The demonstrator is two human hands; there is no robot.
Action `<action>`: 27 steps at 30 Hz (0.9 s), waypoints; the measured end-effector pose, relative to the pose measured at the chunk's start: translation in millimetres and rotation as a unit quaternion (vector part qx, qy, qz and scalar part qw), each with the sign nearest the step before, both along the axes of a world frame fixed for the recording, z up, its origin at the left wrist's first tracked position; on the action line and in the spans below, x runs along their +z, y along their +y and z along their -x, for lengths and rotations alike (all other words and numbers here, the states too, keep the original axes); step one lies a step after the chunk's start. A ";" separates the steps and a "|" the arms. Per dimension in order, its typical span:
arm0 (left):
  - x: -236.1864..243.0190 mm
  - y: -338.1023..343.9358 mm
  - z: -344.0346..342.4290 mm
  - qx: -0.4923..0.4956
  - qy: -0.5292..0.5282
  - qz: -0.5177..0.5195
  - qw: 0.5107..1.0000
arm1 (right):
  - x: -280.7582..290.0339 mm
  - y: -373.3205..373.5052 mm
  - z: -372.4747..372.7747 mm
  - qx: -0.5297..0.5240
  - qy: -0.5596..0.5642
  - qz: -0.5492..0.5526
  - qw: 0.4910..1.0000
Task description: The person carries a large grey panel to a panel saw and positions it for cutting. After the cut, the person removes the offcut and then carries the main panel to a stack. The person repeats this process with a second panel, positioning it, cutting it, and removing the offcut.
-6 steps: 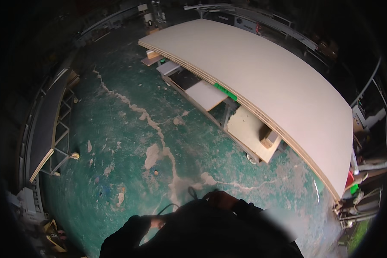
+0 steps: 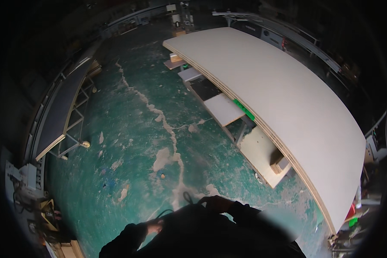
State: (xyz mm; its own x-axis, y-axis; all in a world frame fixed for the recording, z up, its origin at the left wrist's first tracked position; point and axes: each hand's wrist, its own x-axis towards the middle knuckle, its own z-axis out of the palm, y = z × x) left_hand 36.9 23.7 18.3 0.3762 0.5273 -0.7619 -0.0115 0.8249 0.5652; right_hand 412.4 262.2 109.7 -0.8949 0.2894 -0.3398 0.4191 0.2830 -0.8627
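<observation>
My right hand [image 2: 219,204] is at the front of my dark clothing [image 2: 198,234], its fingers bent inward and closed against it. What lies in those fingers is too dark to make out. A thin dark cord [image 2: 188,197] makes a small loop just left of this hand. Lower and to the left, my left hand [image 2: 155,225] rests close to the clothing, its fingers mostly hidden. Another bit of dark cord curves above it.
A stack of large pale boards [image 2: 271,90] covers a wheeled frame on the right, with offcuts [image 2: 223,109] on its lower shelf. At left stands a rack with a dark board [image 2: 64,103]. Cracks run across the green floor [image 2: 137,137]. A wooden box [image 2: 69,249] sits lower left.
The view has shifted, so the boards and rack appear farther right, and the stack's near end lower. Both hands stay at the clothing, nearly unmoved.
</observation>
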 end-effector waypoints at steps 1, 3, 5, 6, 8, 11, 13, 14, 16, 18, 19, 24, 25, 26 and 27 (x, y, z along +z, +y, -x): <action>3.7 4.0 -4.4 -0.024 0.040 -0.051 0.998 | -0.1 12.3 5.8 0.000 -0.015 -0.010 1.000; 17.3 13.2 5.8 -0.065 0.164 0.014 0.984 | -6.8 31.4 18.4 0.003 -0.031 -0.031 0.999; 26.3 40.8 30.2 -0.251 0.349 -0.168 0.887 | -23.0 53.7 35.1 0.024 -0.016 -0.059 0.998; 25.4 60.2 36.7 -0.227 0.405 -0.208 0.861 | -34.8 68.1 54.1 0.118 -0.053 -0.083 0.988; 26.6 96.8 55.3 -0.137 0.423 -0.271 0.853 | -55.3 93.6 81.5 0.163 -0.116 0.003 0.980; 5.6 177.4 57.6 -0.023 0.247 -0.310 0.918 | -73.7 133.2 102.5 0.101 -0.116 0.179 0.972; -6.3 231.0 56.1 0.008 0.116 -0.299 0.947 | -78.4 154.7 128.1 0.164 -0.035 0.106 0.980; -8.3 256.5 58.8 -0.024 0.093 -0.331 0.939 | -77.2 169.2 142.0 0.138 -0.066 0.129 0.980; -1.0 297.3 74.6 -0.037 -0.016 -0.350 0.936 | -66.8 204.1 169.2 0.185 0.026 0.019 0.982; 9.6 330.0 92.7 -0.023 -0.092 -0.368 0.925 | -60.0 224.3 196.5 0.014 -0.037 0.273 0.961; 13.1 344.3 100.1 -0.028 -0.076 -0.402 0.912 | -57.5 238.9 205.6 0.048 0.000 0.251 0.967; 29.8 390.0 166.3 -0.072 -0.070 -0.427 0.899 | -58.8 295.1 269.7 0.059 -0.033 0.210 0.975; 32.9 399.4 178.8 -0.081 -0.073 -0.426 0.898 | -56.0 305.3 284.6 0.088 -0.020 0.144 0.985; 35.0 408.5 190.2 -0.083 -0.075 -0.424 0.899 | -52.0 315.7 300.0 0.114 -0.007 0.076 0.991; 36.7 417.6 200.8 -0.083 -0.075 -0.423 0.899 | -45.9 324.8 313.7 0.152 0.027 -0.027 0.988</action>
State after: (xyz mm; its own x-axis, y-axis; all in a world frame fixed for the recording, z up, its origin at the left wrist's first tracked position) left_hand -163.9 441.3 54.9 0.5684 0.8213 -0.0490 -0.0568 0.0986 0.9935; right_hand 98.8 587.0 63.8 -0.9598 0.0210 -0.2800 0.2609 0.4354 -0.8616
